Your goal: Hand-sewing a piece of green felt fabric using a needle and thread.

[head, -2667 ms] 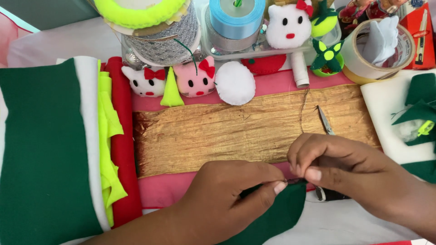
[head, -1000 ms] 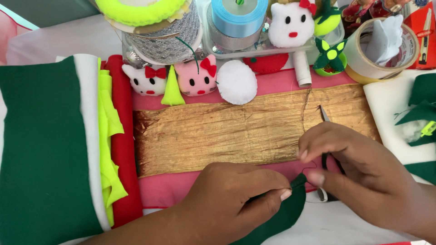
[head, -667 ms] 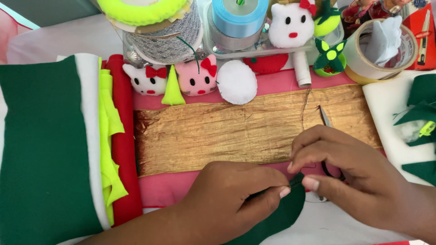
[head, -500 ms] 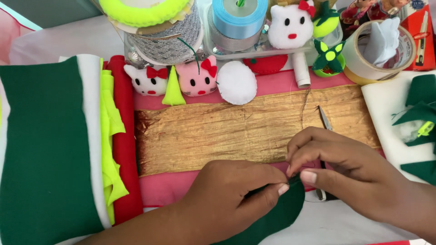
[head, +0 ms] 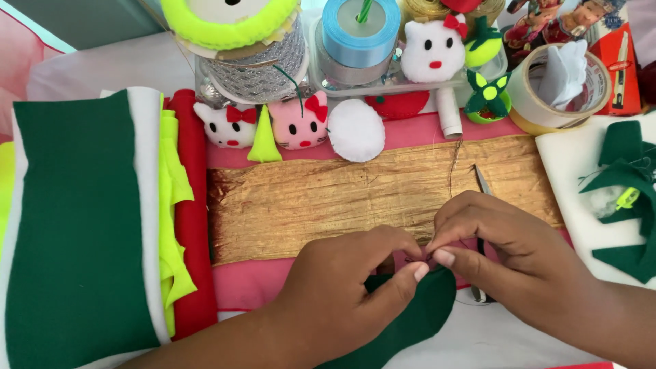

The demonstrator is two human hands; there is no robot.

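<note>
My left hand (head: 342, 287) pinches the top edge of a dark green felt piece (head: 417, 311) lying over pink felt (head: 253, 283). My right hand (head: 506, 253) meets it fingertip to fingertip at that edge, pinching something small and dark; I cannot tell if it is a needle or thread. A thin thread (head: 452, 160) runs up over the gold crinkled fabric (head: 328, 198). Scissors (head: 482, 179) lie under my right hand, only the blade tip showing.
Stacked felt sheets in green (head: 75, 219), white, yellow and red lie at left. Small felt cat heads (head: 225, 126), a white oval (head: 357, 130), ribbon spools (head: 361, 31), a tape roll (head: 540, 109) and green felt cut-outs (head: 625, 198) line the back and right.
My right hand has shifted slightly left and closed in on my left fingertips at the green felt's edge. The left hand has stayed on the felt.
</note>
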